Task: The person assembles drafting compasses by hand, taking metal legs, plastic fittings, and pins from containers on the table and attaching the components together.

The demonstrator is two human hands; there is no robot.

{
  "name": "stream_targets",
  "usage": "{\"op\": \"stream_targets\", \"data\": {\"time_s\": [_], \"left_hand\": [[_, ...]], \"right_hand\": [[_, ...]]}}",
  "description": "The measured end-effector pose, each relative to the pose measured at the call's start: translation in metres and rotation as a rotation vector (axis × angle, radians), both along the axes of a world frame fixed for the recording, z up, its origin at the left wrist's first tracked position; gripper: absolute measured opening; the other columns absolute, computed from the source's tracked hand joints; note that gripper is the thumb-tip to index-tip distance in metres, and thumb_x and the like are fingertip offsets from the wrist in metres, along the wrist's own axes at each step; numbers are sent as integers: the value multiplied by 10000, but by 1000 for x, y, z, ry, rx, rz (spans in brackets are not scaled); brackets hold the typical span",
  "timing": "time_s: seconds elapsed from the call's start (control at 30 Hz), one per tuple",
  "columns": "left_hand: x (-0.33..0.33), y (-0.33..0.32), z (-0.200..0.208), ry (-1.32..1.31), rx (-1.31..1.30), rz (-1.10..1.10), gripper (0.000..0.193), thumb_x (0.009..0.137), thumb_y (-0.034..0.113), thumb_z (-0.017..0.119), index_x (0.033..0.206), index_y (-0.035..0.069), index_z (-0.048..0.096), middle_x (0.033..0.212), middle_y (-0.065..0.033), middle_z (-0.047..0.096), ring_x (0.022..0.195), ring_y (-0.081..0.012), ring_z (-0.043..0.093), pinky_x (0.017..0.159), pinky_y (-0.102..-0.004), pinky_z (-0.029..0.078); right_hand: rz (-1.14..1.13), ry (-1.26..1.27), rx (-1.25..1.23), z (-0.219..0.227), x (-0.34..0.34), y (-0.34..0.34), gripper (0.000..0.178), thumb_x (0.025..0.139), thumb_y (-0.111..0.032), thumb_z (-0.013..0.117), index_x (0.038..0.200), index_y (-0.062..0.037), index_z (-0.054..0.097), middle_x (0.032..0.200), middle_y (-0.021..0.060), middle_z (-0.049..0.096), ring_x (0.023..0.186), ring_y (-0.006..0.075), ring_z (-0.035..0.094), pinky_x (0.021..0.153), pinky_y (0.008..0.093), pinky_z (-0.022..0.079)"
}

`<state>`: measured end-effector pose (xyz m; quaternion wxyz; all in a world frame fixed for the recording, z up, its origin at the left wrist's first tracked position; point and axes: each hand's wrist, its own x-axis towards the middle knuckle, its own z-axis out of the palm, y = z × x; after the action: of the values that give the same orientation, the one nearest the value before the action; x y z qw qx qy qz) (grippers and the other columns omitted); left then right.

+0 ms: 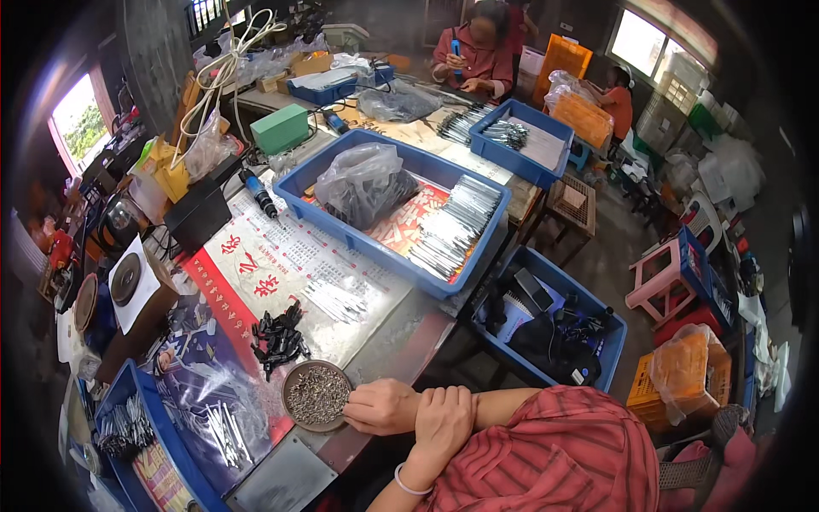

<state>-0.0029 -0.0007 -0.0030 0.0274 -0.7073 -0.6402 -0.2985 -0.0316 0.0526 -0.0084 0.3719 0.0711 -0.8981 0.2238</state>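
Observation:
My left hand [445,416], with a pale bangle at its wrist, lies with fingers closed over my right wrist. My right hand [381,406] rests at the bench edge against a round brown bowl [287,410]. Its fingers are curled, and the tips are hidden at the bowl's rim. Small metal pieces [317,393], perhaps screws, fill the bowl. Just beyond the bowl lies a heap of black plastic parts [280,339]. Thin silvery rods [335,299] are spread on the printed sheet further back. More rods [228,435] lie on plastic film left of the bowl.
A large blue tray [384,260] holds bundled rods and a bag of dark parts. A blue electric screwdriver [258,193] lies near a green box [280,129]. Right of the bench stands a blue bin [611,354]. Across the bench a person [478,55] holds a blue tool.

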Motion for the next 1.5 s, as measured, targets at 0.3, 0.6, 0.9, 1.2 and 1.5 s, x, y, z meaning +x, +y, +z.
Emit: {"op": "stream_targets", "data": {"time_s": [0.3,0.6,0.9,1.2,1.5], "left_hand": [[3,1,1,24,-24,-8,232,807,267,617,684,93,525,640,-50,503,646,-210,522,654,-333,400],[4,0,12,44,-89,-43,376,776,434,622,703,73,549,663,-70,515,668,-233,529,666,-345,389],[5,-7,25,105,-185,-113,541,746,543,592,951,43,601,763,-88,562,747,-241,543,733,-358,369],[3,-12,24,151,-167,-190,659,654,546,665,1072,47,564,802,-69,538,789,-231,529,754,-362,363],[4,-12,27,177,-246,-209,711,565,436,762,1131,63,548,865,-61,551,848,-221,539,796,-366,361]], "right_hand": [[6,-6,-12,-4,4,1,151,746,-102,646,716,-48,508,649,51,434,544,192,491,467,309,427],[5,18,-27,-6,5,1,155,758,-121,639,717,-53,506,651,52,441,566,202,508,482,317,436],[-17,46,-25,-9,7,-1,148,764,-133,620,715,-62,499,669,64,465,595,218,533,498,332,448],[-26,73,-13,-11,8,-2,155,783,-138,605,715,-61,489,665,66,463,596,228,537,498,340,452],[-17,71,-23,-12,9,-2,163,779,-140,605,712,-56,482,668,73,464,593,237,541,490,343,453]]}}
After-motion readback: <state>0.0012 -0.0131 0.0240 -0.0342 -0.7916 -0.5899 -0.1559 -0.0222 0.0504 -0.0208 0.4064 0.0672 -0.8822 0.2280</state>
